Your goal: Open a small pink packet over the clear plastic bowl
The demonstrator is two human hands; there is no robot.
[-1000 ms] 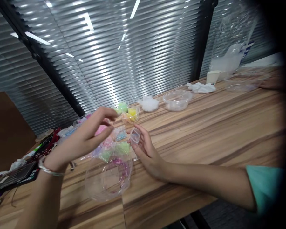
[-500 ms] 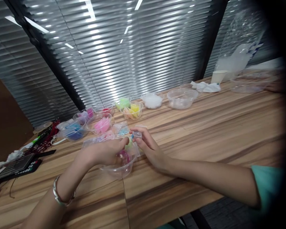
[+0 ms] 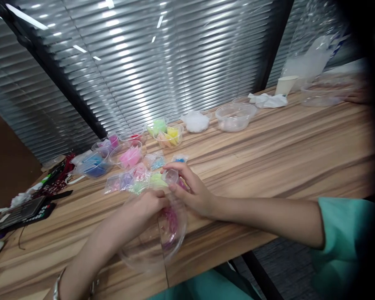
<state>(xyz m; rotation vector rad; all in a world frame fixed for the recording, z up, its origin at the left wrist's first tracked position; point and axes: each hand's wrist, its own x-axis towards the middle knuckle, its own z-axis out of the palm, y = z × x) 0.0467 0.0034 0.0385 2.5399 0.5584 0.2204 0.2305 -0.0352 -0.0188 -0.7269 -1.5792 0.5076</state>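
Note:
My left hand (image 3: 148, 204) reaches into a clear plastic bowl (image 3: 156, 243) near the table's front edge; its fingers are curled down by the pink strands (image 3: 168, 216) inside. What they pinch is hidden. My right hand (image 3: 190, 189) holds a small clear plastic cup (image 3: 171, 177) just above the bowl's far rim, fingers closed round it. Small clear bags of coloured bits (image 3: 134, 179) lie just behind both hands.
Behind stand several clear bowls of coloured pieces: blue (image 3: 92, 164), pink (image 3: 126, 155), yellow (image 3: 170, 135), green (image 3: 156, 125), white (image 3: 195, 121), plus an empty one (image 3: 234, 116). A paper cup (image 3: 286, 84) and tissue are at the back right. A black device (image 3: 17, 212) lies left.
My left hand has come down from above the bags into the bowl. The bowl has shifted nearer the table's edge. My right hand keeps the small cup and has moved little.

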